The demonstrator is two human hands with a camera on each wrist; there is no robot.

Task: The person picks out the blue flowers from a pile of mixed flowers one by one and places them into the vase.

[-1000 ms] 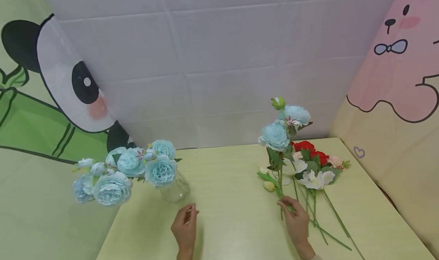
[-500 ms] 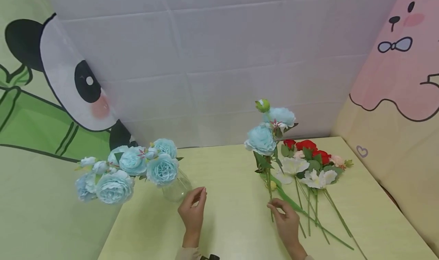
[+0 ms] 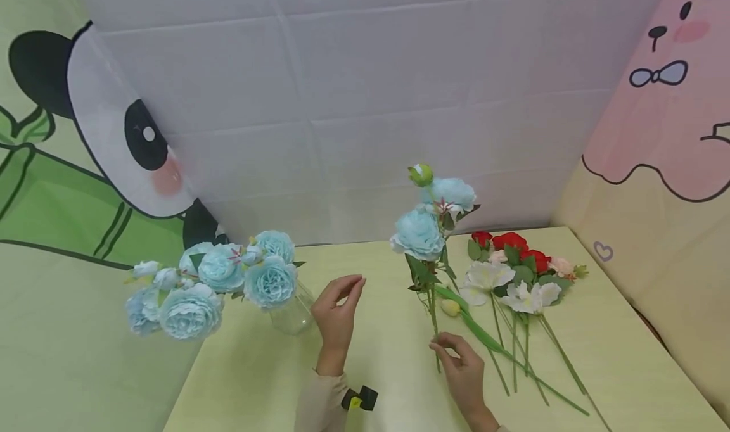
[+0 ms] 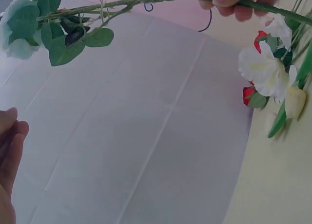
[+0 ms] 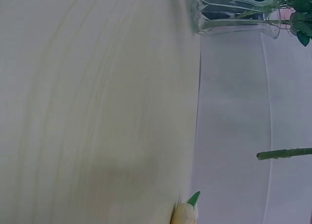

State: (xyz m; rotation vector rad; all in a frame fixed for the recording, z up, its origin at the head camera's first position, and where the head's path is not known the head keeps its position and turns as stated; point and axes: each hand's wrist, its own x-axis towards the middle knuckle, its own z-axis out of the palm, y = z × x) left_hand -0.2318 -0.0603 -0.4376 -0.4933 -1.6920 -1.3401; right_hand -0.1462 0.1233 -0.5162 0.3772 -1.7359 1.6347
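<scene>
My right hand pinches the lower stem of a light-blue peony spray, held upright above the table with two blooms and a green bud. In the left wrist view its fingers grip the green stem, and in the right wrist view the cut stem end points free. My left hand is raised between the spray and the glass vase, fingers loosely bent toward the thumb, holding nothing. More blue peonies lean left out of the vase, partly hiding it.
At the right of the pale table lie red roses, white flowers and a yellow tulip, their stems stretching toward the front edge. A white cloth hangs behind, with printed cloths at both sides.
The peony spray has moved left in my right hand, away from the lying flowers. My left hand has risen and moved right, toward the spray.
</scene>
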